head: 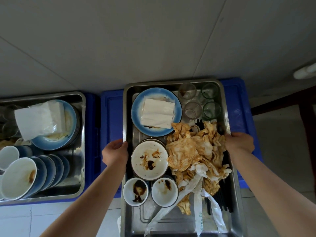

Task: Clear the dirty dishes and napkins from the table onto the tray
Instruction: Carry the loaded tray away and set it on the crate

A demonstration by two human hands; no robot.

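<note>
Head view looks straight down on a loaded metal tray sitting on a blue crate. The left hand grips the tray's left rim, thumb over the edge and fingers curled beneath. The right hand holds the right rim in the same way, though its fingers are partly hidden by the pile, so how far they wrap under is hard to say.

On the tray lie a blue plate with folded white napkins on it, four glasses at the far right corner, a stained white bowl, two small cups near the front, and a heap of soiled orange napkins over black chopsticks. Torn paper wrappers trail toward the front edge.

A second tray of stacked bowls and plates stands to the left on another crate.

No table shows, and the dishes and napkins in sight are already on the tray, so the clearing looks close to done; the step in hand is most likely setting down or lifting the full tray. Any next move calls for keeping it level with an even pull from both hands, since the glasses stand loose and the wrappers hang near the edge.
</note>
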